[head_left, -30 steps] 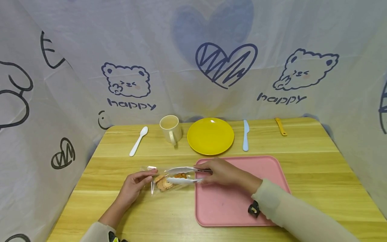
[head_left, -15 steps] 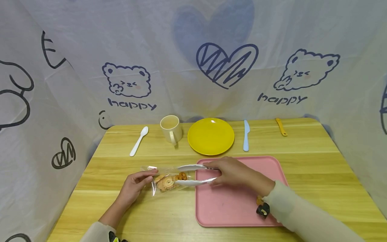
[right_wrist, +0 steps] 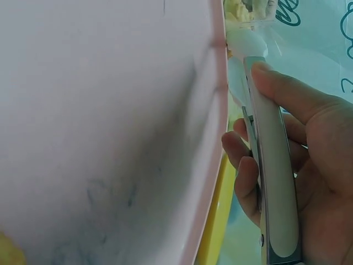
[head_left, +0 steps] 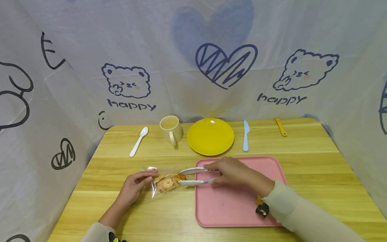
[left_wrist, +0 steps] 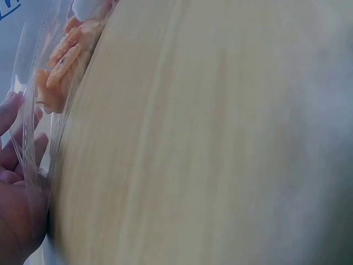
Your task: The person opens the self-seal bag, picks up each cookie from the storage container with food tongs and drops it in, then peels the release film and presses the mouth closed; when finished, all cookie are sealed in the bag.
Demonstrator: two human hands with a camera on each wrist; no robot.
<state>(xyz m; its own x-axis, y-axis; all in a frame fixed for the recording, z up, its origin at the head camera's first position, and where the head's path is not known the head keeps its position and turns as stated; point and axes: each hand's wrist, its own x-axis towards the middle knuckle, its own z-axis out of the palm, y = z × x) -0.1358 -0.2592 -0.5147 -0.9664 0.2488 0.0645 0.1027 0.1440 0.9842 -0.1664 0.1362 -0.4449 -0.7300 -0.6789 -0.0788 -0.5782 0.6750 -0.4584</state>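
Observation:
A clear bag (head_left: pixel 153 188) with several cookies (head_left: pixel 167 183) in it lies near the middle of the table. My left hand (head_left: pixel 136 183) holds the bag's left end between thumb and fingers. In the left wrist view the clear film runs across those fingers, and the cookies (left_wrist: pixel 63 72) show further up inside. My right hand (head_left: pixel 231 171) grips a pair of white-tipped tongs (head_left: pixel 196 183), pointing left. The tongs' arms stand apart, their tips overlapping the bag's right end near a browner piece. In the right wrist view thumb and fingers wrap the tongs' pale handle (right_wrist: pixel 273 182).
A pink tray (head_left: pixel 229 215) lies under the right arm, a small orange piece (head_left: pixel 259 200) beside the wrist. Along the back are a white spoon (head_left: pixel 138 141), a cream mug (head_left: pixel 170 129), a yellow plate (head_left: pixel 210 136), a blue knife (head_left: pixel 246 136) and an orange utensil (head_left: pixel 281 127).
The right hand has drawn the tongs to the right, their tips moving from over the cookies to the bag's right end. The left hand has stayed in place.

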